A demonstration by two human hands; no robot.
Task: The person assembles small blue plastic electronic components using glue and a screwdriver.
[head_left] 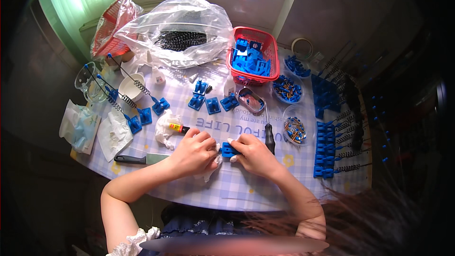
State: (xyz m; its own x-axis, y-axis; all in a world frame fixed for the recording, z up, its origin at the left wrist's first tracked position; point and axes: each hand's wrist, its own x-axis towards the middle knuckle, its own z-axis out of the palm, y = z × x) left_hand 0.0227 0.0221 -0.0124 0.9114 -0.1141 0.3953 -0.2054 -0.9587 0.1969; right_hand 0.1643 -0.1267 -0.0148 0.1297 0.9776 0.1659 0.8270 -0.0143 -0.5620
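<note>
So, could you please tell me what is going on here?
A person's right hand holds a small blue block, with the left hand curled close beside it; whatever that hand might hold is hidden. Behind, a red basket holds loose blue pieces, and blue blocks with springs line the right.

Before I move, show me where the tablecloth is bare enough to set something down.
Bare tablecloth lies along the near edge, between the forearms, and in a smaller patch between right hand, clear bowl and blue parts. Crowded: the back, with clear bag and red basket, and the left, around the white bowl.
</note>
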